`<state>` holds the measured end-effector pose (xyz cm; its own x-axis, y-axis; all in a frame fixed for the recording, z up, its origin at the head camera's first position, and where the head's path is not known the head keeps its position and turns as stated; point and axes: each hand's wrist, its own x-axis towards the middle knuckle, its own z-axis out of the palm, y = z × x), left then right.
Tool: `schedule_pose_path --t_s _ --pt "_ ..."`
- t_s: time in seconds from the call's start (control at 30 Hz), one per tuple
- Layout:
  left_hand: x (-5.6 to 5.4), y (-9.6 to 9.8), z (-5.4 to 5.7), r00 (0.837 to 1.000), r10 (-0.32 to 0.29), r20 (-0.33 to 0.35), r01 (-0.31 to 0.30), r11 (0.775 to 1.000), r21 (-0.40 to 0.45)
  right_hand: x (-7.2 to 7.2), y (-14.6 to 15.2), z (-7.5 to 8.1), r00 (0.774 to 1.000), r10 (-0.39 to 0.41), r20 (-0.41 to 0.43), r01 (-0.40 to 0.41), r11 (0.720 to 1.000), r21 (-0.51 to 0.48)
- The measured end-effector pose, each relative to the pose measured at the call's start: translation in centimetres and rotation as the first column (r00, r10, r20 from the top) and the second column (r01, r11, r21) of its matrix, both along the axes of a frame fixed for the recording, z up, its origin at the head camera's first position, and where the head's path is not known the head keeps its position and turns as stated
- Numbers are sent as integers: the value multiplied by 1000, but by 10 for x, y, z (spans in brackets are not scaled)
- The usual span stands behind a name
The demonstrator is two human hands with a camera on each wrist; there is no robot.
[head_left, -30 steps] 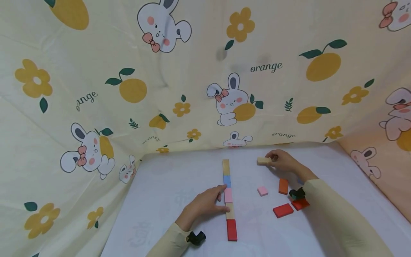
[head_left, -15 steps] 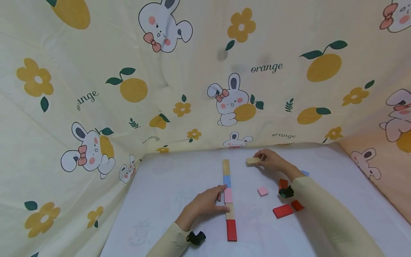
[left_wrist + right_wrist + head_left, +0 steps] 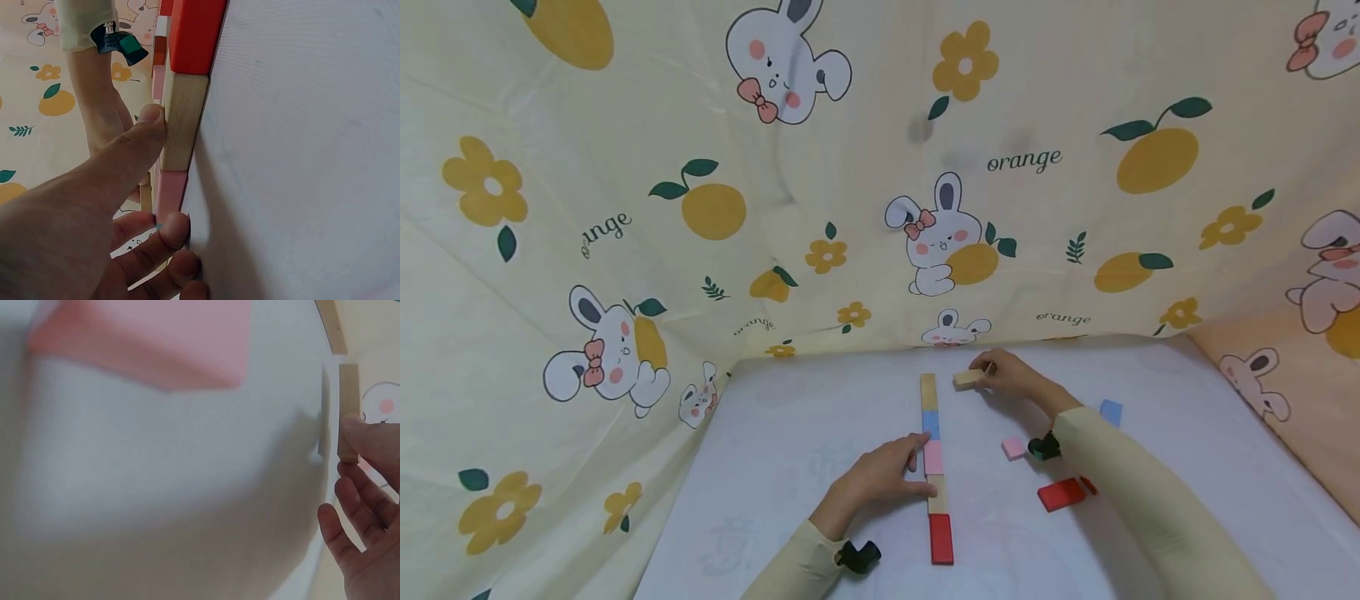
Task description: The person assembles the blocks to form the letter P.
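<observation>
A straight row of blocks lies end to end on the white tabletop: a red block nearest, then a wooden block, a pink block, a blue block and a far wooden block. My left hand rests against this row, thumb on the nearer wooden block, a fingertip where pink meets blue. My right hand pinches another wooden block by its right end, just right of the row's far end. In the right wrist view that block appears raised above the table.
Right of the row lie a small pink block, a red block, a partly hidden red piece and a blue block. A printed cloth hangs behind the table.
My right hand has carried the wooden block leftward toward the row's far end. The blue block at right has come into sight, while the right sleeve now hides the orange one. My left hand stays put.
</observation>
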<state>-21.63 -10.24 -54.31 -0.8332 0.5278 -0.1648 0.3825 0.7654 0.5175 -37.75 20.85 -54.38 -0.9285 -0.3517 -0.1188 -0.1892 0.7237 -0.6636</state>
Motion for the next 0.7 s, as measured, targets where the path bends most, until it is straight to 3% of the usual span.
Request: schedule_pose_path --t_s 0.7 --pt "0 2 1 1000 15 5 -15 1000 -15 0 -31 -3 996 40 -74 -38 999 24"
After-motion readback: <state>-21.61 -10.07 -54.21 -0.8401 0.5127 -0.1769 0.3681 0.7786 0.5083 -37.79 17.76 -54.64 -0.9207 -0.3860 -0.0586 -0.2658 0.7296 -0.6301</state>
